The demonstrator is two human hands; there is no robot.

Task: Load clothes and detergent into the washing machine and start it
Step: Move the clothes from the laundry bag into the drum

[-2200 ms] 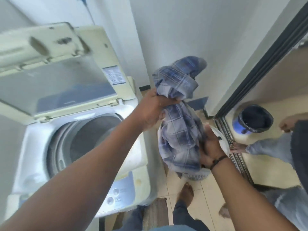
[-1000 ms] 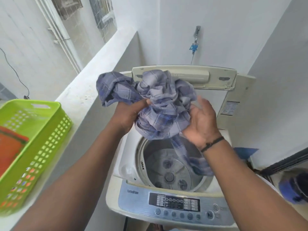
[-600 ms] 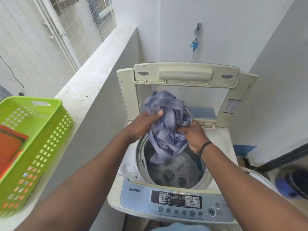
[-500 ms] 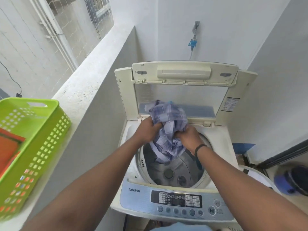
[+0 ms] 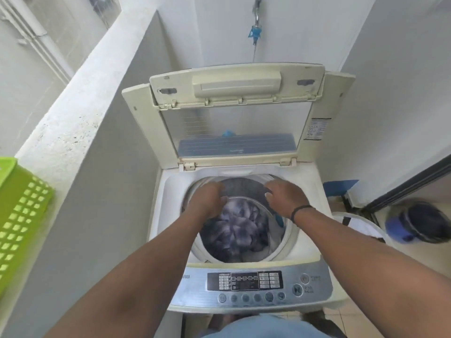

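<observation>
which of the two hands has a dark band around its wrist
The right hand, over the drum's right rim; the left hand has a bare wrist.

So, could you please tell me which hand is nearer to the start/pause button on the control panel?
Right. The right hand hovers over the drum's right rim, on the same side as the start/pause button; the left hand is over the drum's left rim, farther across.

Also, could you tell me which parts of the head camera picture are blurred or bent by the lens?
In the head view, the blue bucket at right and both hands, left hand and right hand, are motion-smeared; the control panel lettering is soft; the wide lens bows the ledge and walls.
</observation>
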